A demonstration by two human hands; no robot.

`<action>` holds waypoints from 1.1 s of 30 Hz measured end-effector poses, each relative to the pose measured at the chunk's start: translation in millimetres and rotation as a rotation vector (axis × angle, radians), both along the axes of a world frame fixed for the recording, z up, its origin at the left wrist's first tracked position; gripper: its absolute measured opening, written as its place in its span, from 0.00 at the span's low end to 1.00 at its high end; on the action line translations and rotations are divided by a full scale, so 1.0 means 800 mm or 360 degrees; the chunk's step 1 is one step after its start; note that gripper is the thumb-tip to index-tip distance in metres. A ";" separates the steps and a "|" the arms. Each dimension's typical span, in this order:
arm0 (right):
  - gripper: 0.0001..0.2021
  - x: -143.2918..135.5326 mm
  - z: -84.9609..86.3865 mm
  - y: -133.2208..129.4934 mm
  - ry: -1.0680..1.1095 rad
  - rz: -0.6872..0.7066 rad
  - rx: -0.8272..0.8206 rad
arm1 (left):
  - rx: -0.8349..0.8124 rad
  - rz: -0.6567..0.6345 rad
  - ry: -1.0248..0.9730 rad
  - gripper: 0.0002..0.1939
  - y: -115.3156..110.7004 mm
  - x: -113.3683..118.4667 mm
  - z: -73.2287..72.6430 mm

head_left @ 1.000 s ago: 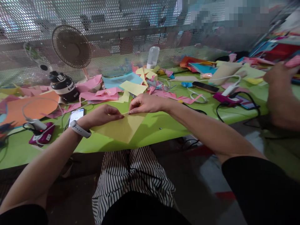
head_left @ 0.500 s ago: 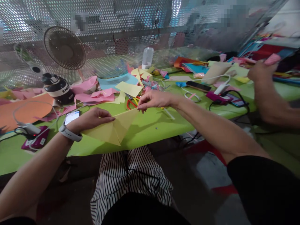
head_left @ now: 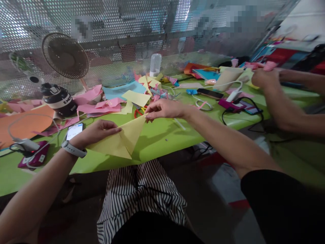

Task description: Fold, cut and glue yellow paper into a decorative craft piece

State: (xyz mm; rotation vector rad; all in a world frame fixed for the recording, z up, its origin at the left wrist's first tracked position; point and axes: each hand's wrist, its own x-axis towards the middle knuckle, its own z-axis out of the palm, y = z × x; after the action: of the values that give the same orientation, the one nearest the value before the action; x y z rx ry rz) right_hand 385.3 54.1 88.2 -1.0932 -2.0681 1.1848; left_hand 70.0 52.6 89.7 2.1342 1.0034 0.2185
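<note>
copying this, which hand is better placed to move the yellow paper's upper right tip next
Probably the right hand: it pinches that very tip of the yellow paper, while the left hand holds the sheet further left.

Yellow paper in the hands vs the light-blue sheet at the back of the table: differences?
Hold: the yellow paper is in the left hand and right hand; the light-blue sheet has no hand on it.
Place: the yellow paper is at the near edge of the table; the light-blue sheet lies farther back.
Shape: the yellow paper has a crease toward its near tip; the light-blue sheet looks spread out.
Shared: both look thin.
</note>
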 end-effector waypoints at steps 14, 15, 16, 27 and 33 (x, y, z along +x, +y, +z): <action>0.15 -0.033 -0.011 -0.001 0.0357 0.0047 -0.0116 | -0.0240 -0.0078 -0.0251 0.18 0.007 0.050 -0.009; 0.17 -0.036 -0.015 -0.001 0.0417 0.0007 -0.0114 | -0.0233 -0.0060 -0.0278 0.18 0.007 0.052 -0.011; 0.17 -0.038 -0.019 -0.002 0.0475 -0.0034 -0.0116 | -0.0236 -0.0034 -0.0309 0.17 0.008 0.053 -0.013; 0.20 -0.065 -0.048 0.019 0.0737 -0.0323 -0.0235 | -0.0458 0.0231 -0.0516 0.16 0.029 0.055 -0.021; 0.18 -0.065 -0.061 0.042 0.0786 -0.0395 -0.0264 | -0.0474 0.0319 -0.0545 0.16 0.065 0.064 -0.037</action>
State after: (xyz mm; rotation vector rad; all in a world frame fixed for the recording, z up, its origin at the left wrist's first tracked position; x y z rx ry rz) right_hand 333.5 88.0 39.6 -0.9736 -1.4406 1.3531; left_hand 120.8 104.5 60.0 1.6599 0.9761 0.4834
